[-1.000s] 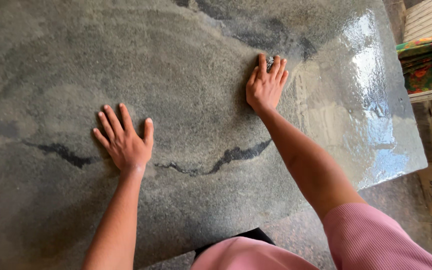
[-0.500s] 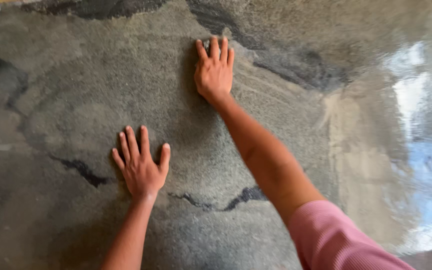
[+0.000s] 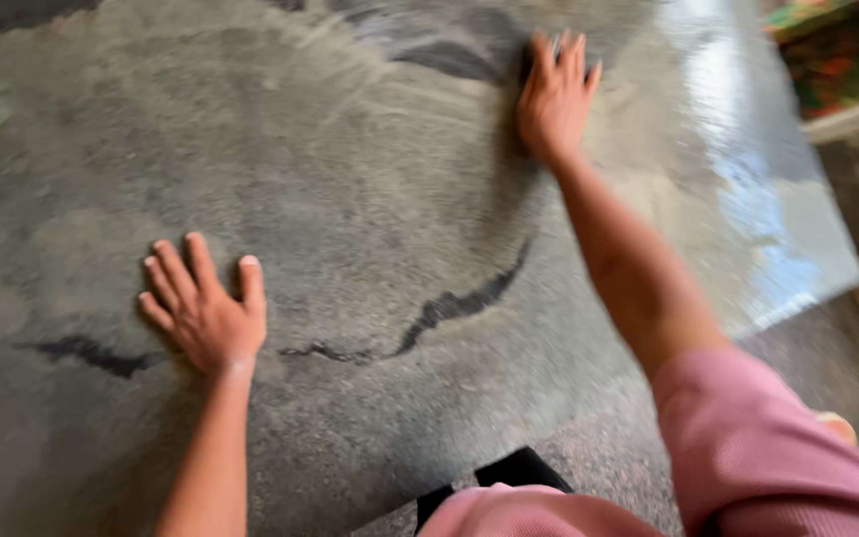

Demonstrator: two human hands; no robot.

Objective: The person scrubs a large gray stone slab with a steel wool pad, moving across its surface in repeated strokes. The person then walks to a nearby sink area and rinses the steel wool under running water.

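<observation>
Flatly pressed on the slab (image 3: 370,179): left hand (image 3: 206,313), fingers spread, palm down, gripping nothing, near the front edge beside a dark vein (image 3: 449,308). Farther out, right hand (image 3: 554,94), likewise open and flat, holding nothing, arm at full reach toward the glossy far side. Probably spread so for broad contact with the stone. Blurred, so fingertip detail unclear. Slab filling most of the view, pink sleeve (image 3: 768,447) at lower right.
</observation>
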